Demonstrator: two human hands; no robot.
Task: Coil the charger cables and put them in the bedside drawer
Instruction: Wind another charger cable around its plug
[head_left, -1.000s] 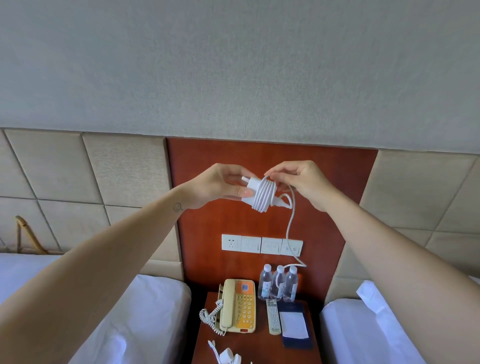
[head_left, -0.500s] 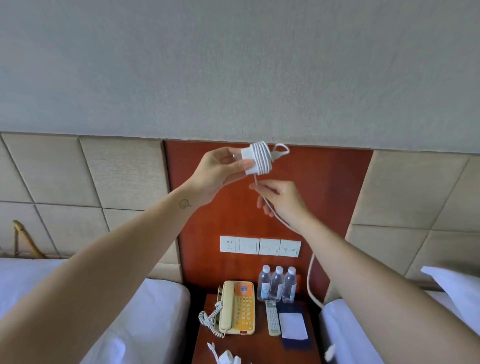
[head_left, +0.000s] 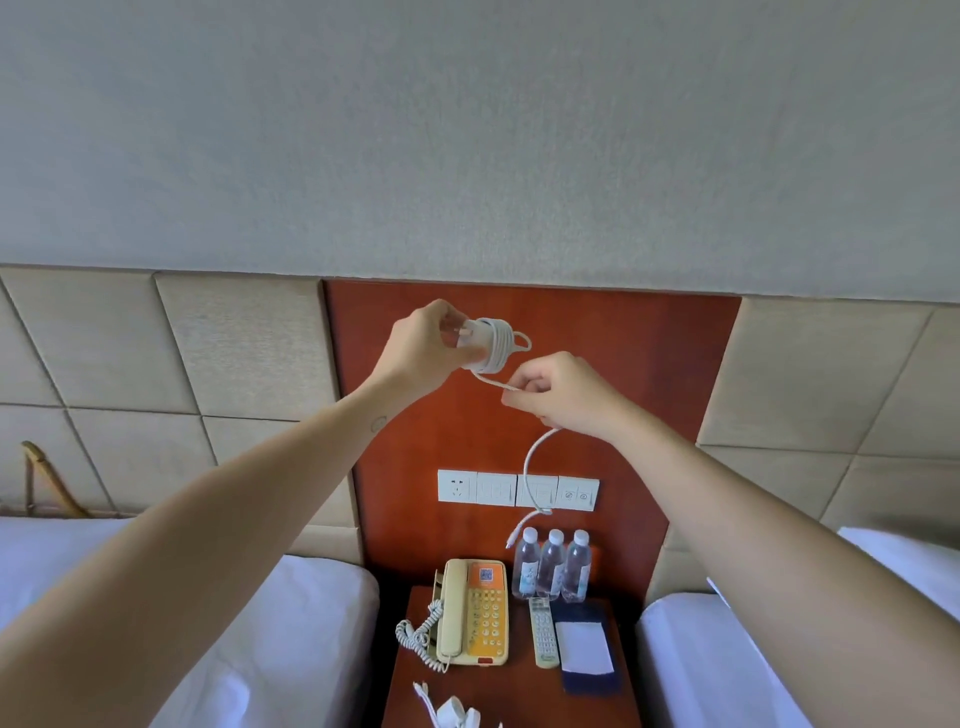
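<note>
My left hand (head_left: 421, 353) grips a white charger plug (head_left: 485, 343) with its cable wound around it in several turns, held up in front of the red wooden headboard panel. My right hand (head_left: 561, 395) pinches the loose white cable (head_left: 530, 478) just below and right of the plug. The free tail hangs down past the wall switches, its connector end near the water bottles. A second white charger (head_left: 452, 714) with cable lies at the front edge of the bedside table (head_left: 519, 696). The drawer is out of view.
On the bedside table stand a beige phone (head_left: 472, 613), three water bottles (head_left: 553, 569), a remote control (head_left: 543, 631) and a dark folder with a white notepad (head_left: 584, 644). White beds flank the table at left (head_left: 291, 623) and right (head_left: 691, 665). A switch strip (head_left: 517, 488) is on the panel.
My right hand has come up and right beside the plug, drawing the cable tail higher off the right bed. The left hand has turned the plug slightly.
</note>
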